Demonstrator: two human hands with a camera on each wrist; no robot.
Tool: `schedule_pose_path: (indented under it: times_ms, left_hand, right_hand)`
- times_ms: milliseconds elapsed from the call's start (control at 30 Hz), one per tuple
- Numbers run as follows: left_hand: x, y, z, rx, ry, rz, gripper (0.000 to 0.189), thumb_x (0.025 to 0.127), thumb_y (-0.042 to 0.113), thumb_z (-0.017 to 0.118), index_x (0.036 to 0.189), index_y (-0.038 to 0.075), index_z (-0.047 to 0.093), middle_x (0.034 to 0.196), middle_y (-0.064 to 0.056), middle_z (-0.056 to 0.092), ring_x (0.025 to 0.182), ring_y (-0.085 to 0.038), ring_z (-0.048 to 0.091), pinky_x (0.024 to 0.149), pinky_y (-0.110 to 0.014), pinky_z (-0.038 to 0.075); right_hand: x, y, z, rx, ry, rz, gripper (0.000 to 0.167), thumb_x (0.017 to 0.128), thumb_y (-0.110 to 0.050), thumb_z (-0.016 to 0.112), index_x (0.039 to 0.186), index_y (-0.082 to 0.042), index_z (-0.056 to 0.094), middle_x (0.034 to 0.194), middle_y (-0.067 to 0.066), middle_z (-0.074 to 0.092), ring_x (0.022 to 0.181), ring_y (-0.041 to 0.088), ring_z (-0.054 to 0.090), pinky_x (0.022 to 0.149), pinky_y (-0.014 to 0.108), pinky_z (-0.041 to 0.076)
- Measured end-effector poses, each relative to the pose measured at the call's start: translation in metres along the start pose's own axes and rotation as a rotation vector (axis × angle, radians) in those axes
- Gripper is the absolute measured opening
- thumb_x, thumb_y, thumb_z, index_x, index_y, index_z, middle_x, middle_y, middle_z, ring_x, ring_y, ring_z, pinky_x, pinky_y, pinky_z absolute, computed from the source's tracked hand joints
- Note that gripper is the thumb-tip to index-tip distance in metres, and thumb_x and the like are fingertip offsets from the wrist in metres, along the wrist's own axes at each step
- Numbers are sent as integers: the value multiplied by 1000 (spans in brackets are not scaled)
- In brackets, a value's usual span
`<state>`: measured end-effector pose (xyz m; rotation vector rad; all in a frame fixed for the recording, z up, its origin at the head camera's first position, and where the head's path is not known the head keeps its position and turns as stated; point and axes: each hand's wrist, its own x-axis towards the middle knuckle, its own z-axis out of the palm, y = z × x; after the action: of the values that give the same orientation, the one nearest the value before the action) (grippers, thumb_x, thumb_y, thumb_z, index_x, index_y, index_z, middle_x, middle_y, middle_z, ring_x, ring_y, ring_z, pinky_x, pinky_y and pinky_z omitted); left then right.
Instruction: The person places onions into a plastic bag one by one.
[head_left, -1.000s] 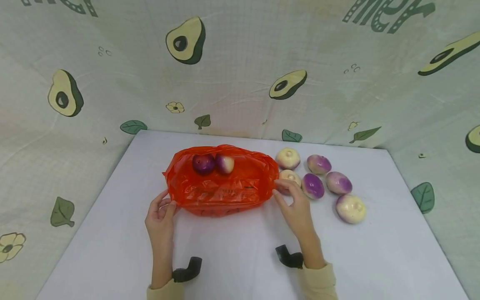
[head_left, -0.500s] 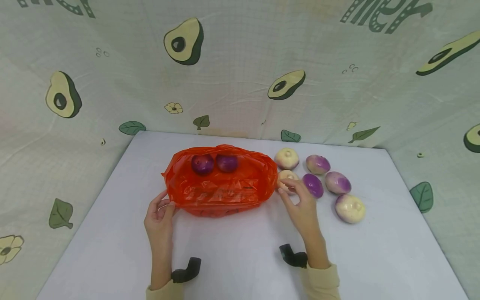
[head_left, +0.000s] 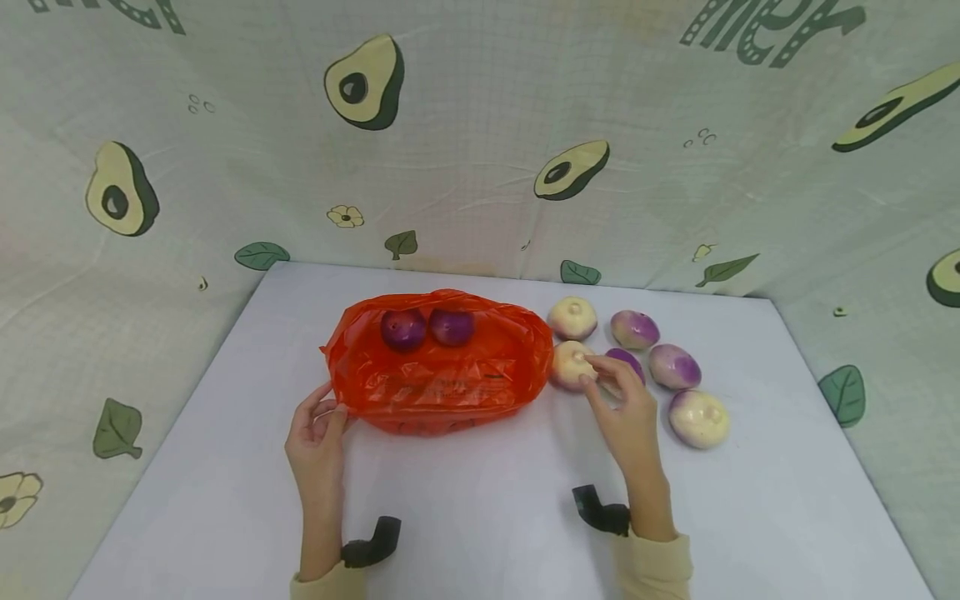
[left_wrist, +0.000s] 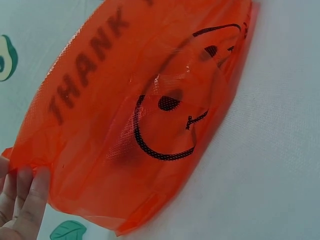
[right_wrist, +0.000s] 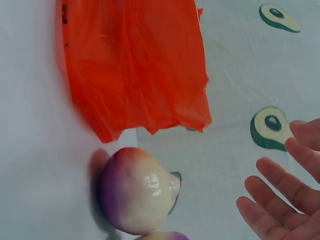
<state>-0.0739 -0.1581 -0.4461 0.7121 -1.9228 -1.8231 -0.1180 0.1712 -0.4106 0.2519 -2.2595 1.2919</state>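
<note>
Filling the red bag (head_left: pixel 442 400) seems in hand, its edge pinched by the left hand (head_left: pixel 318 433), while the empty right hand (head_left: pixel 628 408), fingers parted, probably must next grasp the pale turnip (head_left: pixel 566 367) beside the bag.

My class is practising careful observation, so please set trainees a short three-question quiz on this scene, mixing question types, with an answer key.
1. Count: how many glossy, round purple-and-white vegetables lie on the flat white table outside the shiny red plastic bag?

2. Multiple choice: what is the person's left grip touching?
A. The pale avocado-print cloth
B. The bag
C. A vegetable

3. Fill in: in the left wrist view, the clearest dark printed word on the bag reads ____.

Key:
1. Six, one of them partly hidden by the right grip.
2. B.
3. THANK.
</note>
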Motion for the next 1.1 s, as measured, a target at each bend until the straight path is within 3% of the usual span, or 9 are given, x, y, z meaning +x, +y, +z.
schedule_pose_path:
  times_ms: [100, 200, 333, 367, 600, 833, 1100]
  left_hand:
    - [1, -1, 1, -9, -1, -4, 36, 91, 27, 59, 125, 17, 56, 103, -1, 55, 87, -7, 61, 78, -11, 50]
    - [1, -3, 1, -7, 15, 3, 37, 89, 29, 61, 124, 18, 56, 102, -1, 56, 87, -8, 61, 77, -10, 50]
    - [1, -6, 2, -13, 46, 48, 35, 89, 28, 62, 122, 18, 58, 100, -1, 57, 85, -10, 61, 76, -10, 51]
    - [1, -7, 3, -21, 53, 63, 35, 88, 27, 62, 122, 17, 59, 99, -1, 58, 84, -10, 61, 76, -10, 51]
    - [0, -14, 4, -112, 67, 165, 34, 89, 17, 62, 121, 7, 59, 94, -3, 59, 80, -11, 59, 75, -10, 51]
    - [-1, -20, 6, -177, 51, 201, 32, 88, 11, 62, 118, 1, 59, 90, -3, 59, 79, -12, 58, 74, -12, 52]
    - [-1, -24, 9, -168, 54, 212, 31, 88, 11, 62, 118, 3, 59, 91, -2, 59, 80, -12, 58, 74, -12, 52]
  right_hand:
    - [2, -13, -7, -4, 1, 52, 26, 78, 8, 66, 104, 11, 61, 102, 25, 64, 91, -9, 55, 83, 0, 41]
    - [4, -19, -12, 7, 5, 67, 26, 78, 9, 66, 104, 13, 60, 101, 26, 63, 91, -12, 55, 81, -1, 41]
    - [4, -15, -15, 31, 27, 13, 27, 76, 13, 65, 103, 14, 60, 97, 29, 62, 91, -11, 55, 81, 0, 42]
    - [4, -12, -15, 36, 33, -9, 28, 76, 14, 65, 103, 14, 60, 96, 29, 62, 92, -17, 51, 82, 0, 42]
    - [3, -7, -18, 17, 44, -6, 29, 74, 15, 66, 103, 15, 60, 97, 24, 62, 93, -16, 50, 83, 1, 42]
    - [-2, 27, -17, -1, 32, 104, 32, 78, 4, 69, 109, 4, 63, 108, 20, 64, 95, -15, 51, 84, 2, 41]
    - [-2, 43, -19, -33, 40, 146, 32, 78, -3, 71, 109, 2, 63, 110, 15, 64, 99, 5, 57, 88, 9, 44]
